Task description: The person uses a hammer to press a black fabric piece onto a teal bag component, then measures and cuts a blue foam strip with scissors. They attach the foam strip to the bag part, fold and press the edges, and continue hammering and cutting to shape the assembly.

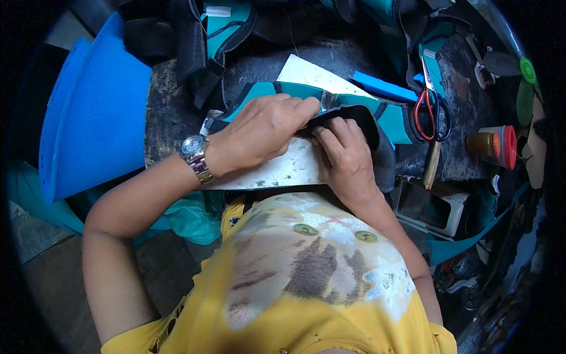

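Black-edged teal fabric piece point(354, 115), a curved shoe-upper part with a dark padded rim, lies near the middle of a worn, dark workbench point(460, 100), on a pale, scuffed metal plate point(283, 168) that rests at the bench's near edge. Its long axis runs left to right across the bench, with teal panels stretching away toward the right side.

Both hands meet on the piece's black rim. The left hand point(259, 133), with a silver wristwatch point(194, 154) on its wrist, comes in from the left and lies flat over the left part of the piece, its fingertips pinched tight on the black edge. The right hand point(345, 159) comes up from the near edge and presses down on the same rim just to the right, its fingers curled closed against the fabric. The two sets of fingertips are almost touching, so the worked spot sits between them, slightly nearer the left hand's fingertips. From that spot the rest of the piece runs off rightward and away from the person.

Toward the right of the bench lie red-handled scissors point(429, 112), blades pointing to the far edge, well apart from the hands. Near the right edge a small brown jar with a red cap point(492, 144) lies on its side. A white sheet point(312, 76) and a blue strip point(383, 87) lie beyond the piece. A large blue felt-like sheet point(94, 118) stands off the bench's left edge.
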Motion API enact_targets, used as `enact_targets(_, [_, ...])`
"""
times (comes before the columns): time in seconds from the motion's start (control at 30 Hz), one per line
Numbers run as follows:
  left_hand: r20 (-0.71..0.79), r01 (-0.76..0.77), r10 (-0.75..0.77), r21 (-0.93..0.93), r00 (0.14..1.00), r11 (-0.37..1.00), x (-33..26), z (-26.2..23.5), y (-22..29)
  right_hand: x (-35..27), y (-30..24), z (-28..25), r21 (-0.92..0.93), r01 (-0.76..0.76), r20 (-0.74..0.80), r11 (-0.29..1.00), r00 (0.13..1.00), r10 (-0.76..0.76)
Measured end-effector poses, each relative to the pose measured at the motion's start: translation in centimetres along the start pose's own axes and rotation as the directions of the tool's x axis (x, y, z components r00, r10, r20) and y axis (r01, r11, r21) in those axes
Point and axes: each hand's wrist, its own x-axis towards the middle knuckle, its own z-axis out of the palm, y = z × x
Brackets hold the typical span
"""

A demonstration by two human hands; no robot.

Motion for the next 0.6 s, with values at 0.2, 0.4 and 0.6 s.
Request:
enact_targets(0.2, [-0.034,-0.076,0.091,0.322,0.995,0.944,-2.3,0.9,2.6,-0.6,-0.1,-0.1,0.001,0.033,-0.019,0.999,0.999,-0.033])
enact_targets(0.4, [-0.043,-0.014,0.033,0.389,0.999,0.921,-5.8,1.6,5.6,-0.7,0.2,0.3,0.02,0.049,-0.034,0.999,0.998,-0.048])
enact_targets(0.6, [-0.084,0.078,-0.045,0.43,0.995,0.9,-3.4,0.7,4.0,-0.6,0.4,0.3,0.023,0.056,-0.036,0.998,0.998,-0.055])
